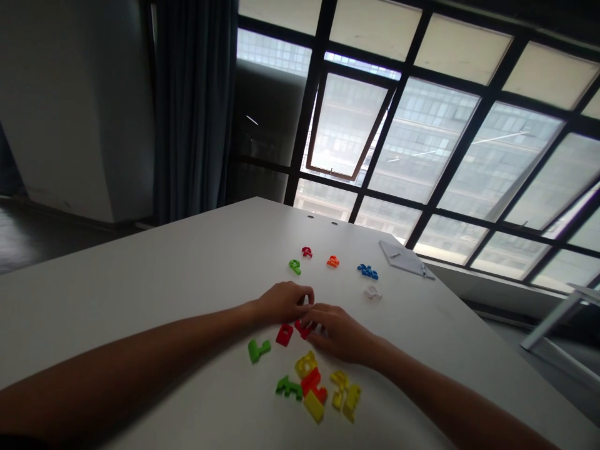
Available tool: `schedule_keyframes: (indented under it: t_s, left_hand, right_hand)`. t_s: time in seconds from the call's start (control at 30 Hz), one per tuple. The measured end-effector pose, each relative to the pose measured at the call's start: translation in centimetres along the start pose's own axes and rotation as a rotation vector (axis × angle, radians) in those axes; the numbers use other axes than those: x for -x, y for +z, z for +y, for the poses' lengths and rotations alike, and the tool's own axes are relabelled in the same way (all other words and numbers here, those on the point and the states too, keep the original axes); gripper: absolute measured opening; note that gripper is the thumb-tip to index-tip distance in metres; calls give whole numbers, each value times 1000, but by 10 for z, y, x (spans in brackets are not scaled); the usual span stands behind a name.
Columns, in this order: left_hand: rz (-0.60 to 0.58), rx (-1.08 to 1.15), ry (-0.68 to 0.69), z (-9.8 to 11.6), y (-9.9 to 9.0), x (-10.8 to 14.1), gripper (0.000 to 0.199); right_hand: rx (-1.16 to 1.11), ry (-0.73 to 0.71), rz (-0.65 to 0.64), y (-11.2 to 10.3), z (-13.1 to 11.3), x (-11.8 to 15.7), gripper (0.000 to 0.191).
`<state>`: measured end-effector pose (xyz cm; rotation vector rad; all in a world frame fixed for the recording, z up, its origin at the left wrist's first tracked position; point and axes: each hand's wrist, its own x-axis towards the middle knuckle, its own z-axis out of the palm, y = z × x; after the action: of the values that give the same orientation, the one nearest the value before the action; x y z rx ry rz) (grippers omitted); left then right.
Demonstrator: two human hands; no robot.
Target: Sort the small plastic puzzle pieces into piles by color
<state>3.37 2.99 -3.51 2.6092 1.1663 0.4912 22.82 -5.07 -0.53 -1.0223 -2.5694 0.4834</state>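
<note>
My left hand point(284, 302) is over the middle of the white table, its fingers curled and meeting the fingertips of my right hand; whatever they hold is hidden. My right hand point(335, 328) has its fingers bent over a red piece point(302, 329), which shows partly beneath them. Just left of that piece lies a flat red piece point(284, 334). A green piece point(258, 350) rests farther left. Nearer to me are a yellow piece point(306, 364), an orange-red piece point(314, 385), another green piece point(289, 388) and several more yellow pieces point(352, 401).
Beyond my hands on the table point(187, 262) are small red point(306, 252), light green point(295, 267), orange point(333, 262), blue point(367, 271) and white point(373, 292) pieces. Papers with a pen point(405, 259) lie at the right edge. A white-legged stand point(553, 322) is at far right.
</note>
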Motion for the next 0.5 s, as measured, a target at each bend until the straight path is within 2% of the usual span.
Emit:
schedule_keyframes:
  t_s: [0.17, 0.27, 0.37, 0.5]
  left_hand:
    - [8, 45, 3, -1, 0, 2, 20]
    - [8, 80, 37, 0, -3, 3, 24]
    - [-40, 110, 103, 3, -8, 4, 29]
    - [-78, 124, 186, 5, -11, 5, 32]
  right_hand:
    - [18, 35, 78, 5, 18, 12, 16]
    - [-16, 94, 186, 7, 31, 22, 14]
    - [-129, 159, 278, 8, 43, 26, 11]
    - [-359, 235, 281, 8, 53, 24, 15]
